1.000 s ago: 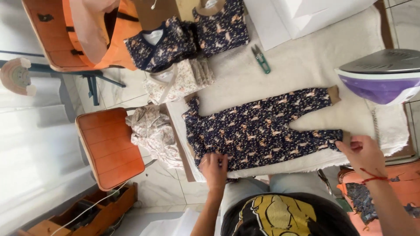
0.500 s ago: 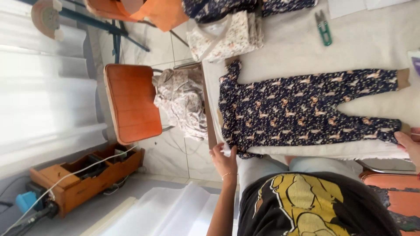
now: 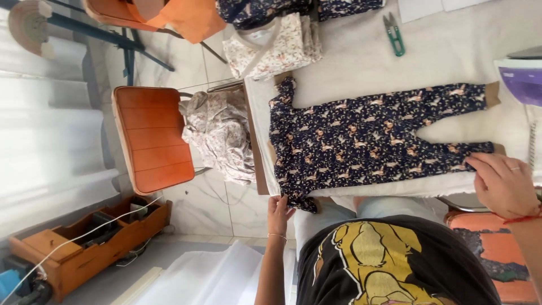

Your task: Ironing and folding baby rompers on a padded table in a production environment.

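The dark romper [image 3: 372,141] is lying flat on the counter [image 3: 440,56]. The left hand [image 3: 278,213] is pinching its sleeve at seven o'clock, and the open right hand [image 3: 502,183] is pressing a leg at four o'clock; folding isn't started.

Head view. A dark patterned baby suit [image 3: 372,141] lies flat on the white worktop [image 3: 446,51]. The left hand [image 3: 278,213] touches the suit's sleeve at the worktop's near edge; the right hand [image 3: 502,183] rests on its leg end. Green snips [image 3: 394,34] lie beyond the suit; an orange chair [image 3: 149,138] stands beside the worktop.
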